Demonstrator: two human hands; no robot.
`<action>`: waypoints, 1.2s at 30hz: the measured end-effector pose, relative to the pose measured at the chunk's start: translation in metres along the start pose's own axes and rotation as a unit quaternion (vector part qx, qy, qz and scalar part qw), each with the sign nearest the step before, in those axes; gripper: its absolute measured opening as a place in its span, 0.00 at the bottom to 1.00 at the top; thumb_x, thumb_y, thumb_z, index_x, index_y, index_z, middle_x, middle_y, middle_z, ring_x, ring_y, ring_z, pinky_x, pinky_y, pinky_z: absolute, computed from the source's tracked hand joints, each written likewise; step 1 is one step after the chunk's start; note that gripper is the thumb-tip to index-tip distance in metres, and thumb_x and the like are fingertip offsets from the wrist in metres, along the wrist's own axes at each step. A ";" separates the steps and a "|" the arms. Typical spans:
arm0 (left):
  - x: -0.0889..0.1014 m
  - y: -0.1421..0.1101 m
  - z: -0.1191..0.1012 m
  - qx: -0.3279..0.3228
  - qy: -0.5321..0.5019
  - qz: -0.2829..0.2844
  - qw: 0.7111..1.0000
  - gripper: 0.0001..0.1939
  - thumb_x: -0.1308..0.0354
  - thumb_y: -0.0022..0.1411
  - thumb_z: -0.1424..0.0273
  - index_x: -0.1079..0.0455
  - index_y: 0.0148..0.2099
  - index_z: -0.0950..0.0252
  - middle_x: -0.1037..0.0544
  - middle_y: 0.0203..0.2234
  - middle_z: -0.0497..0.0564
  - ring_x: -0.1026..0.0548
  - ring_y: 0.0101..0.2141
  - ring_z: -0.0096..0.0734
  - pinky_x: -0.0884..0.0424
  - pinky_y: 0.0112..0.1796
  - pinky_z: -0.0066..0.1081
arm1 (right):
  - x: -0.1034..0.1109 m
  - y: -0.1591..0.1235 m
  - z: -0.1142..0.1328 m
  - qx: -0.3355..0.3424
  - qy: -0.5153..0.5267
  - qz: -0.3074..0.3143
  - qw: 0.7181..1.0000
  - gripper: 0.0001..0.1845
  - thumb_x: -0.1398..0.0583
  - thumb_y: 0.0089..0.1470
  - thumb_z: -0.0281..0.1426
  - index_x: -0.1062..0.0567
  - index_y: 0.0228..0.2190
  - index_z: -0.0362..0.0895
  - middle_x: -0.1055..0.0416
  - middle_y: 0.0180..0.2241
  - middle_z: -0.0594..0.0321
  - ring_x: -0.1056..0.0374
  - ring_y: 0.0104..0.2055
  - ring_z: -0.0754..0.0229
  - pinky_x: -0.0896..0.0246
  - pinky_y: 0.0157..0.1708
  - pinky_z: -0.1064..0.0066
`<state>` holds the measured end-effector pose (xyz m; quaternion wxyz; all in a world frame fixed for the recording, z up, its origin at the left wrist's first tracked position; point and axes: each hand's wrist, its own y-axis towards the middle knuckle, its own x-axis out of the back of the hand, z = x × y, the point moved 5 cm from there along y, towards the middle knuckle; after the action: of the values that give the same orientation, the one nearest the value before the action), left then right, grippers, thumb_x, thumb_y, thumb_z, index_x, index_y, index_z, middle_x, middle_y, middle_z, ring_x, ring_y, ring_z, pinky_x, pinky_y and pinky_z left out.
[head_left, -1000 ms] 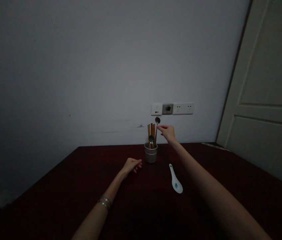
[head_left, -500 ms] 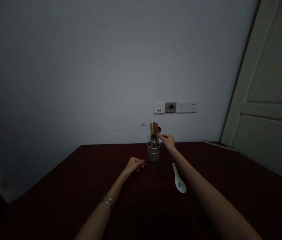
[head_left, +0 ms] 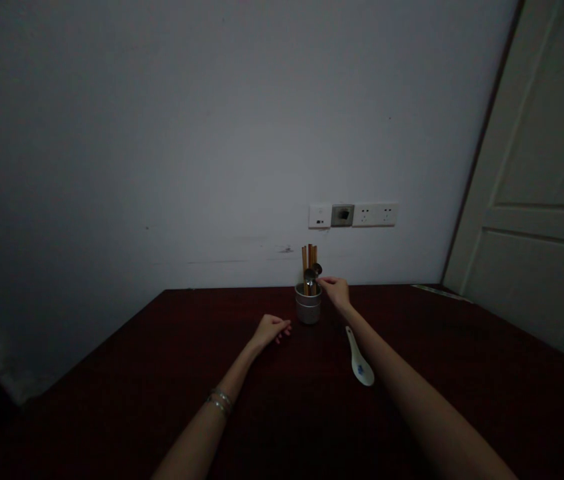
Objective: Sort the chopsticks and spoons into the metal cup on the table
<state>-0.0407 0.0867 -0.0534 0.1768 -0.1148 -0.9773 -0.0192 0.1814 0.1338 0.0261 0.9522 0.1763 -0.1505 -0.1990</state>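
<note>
A grey metal cup (head_left: 308, 309) stands upright on the dark red table, holding several wooden chopsticks (head_left: 311, 257) and a metal spoon (head_left: 310, 277) with its bowl up. My right hand (head_left: 336, 292) pinches a second metal spoon (head_left: 317, 269) just below its bowl, at the cup's right side. The handle of that spoon is down in the cup. My left hand (head_left: 269, 331) rests on the table left of the cup, fingers loosely curled with nothing visible in them. Beside my right forearm lies a white ceramic spoon (head_left: 361, 365) with a blue mark in its bowl.
The table (head_left: 172, 347) meets a pale wall (head_left: 212, 133) behind the cup. Socket plates (head_left: 375, 215) are set in the wall above. A panelled door (head_left: 542, 200) rises at the right, and a thin flat strip (head_left: 442, 293) lies near the table's back right corner.
My right hand has moved down a little, and the spoon in it has sunk deeper into the cup. My left hand stays in place.
</note>
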 end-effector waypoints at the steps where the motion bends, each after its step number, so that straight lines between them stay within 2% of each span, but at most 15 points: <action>1: 0.000 0.000 -0.001 -0.001 -0.001 -0.001 1.000 0.19 0.45 0.52 0.59 0.27 0.29 0.73 0.25 0.22 0.52 0.38 0.15 0.19 0.40 0.16 0.21 | 0.000 0.000 -0.001 0.000 -0.001 0.001 1.000 0.19 0.40 0.37 0.40 0.22 0.26 0.37 0.24 0.24 0.56 0.30 0.28 0.56 0.41 0.25 0.72; 14: -0.001 -0.001 -0.001 -0.002 -0.012 -0.001 1.000 0.15 0.46 0.53 0.63 0.28 0.27 0.73 0.26 0.20 0.51 0.39 0.15 0.19 0.42 0.15 0.22 | 0.003 0.002 0.003 0.022 -0.024 0.020 0.999 0.17 0.41 0.39 0.38 0.22 0.25 0.37 0.24 0.25 0.55 0.30 0.29 0.56 0.41 0.26 0.72; 36: -0.001 0.004 0.004 0.003 0.007 0.000 1.000 0.18 0.47 0.53 0.61 0.27 0.29 0.73 0.25 0.21 0.52 0.39 0.15 0.18 0.41 0.16 0.21 | 0.002 0.008 0.000 0.036 -0.068 0.041 0.996 0.16 0.42 0.40 0.38 0.22 0.26 0.38 0.25 0.25 0.57 0.30 0.27 0.58 0.43 0.25 0.75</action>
<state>-0.0406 0.0904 -0.0579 0.1844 -0.1143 -0.9760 -0.0173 0.1858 0.1400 0.0301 0.9402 0.1897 -0.2295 -0.1654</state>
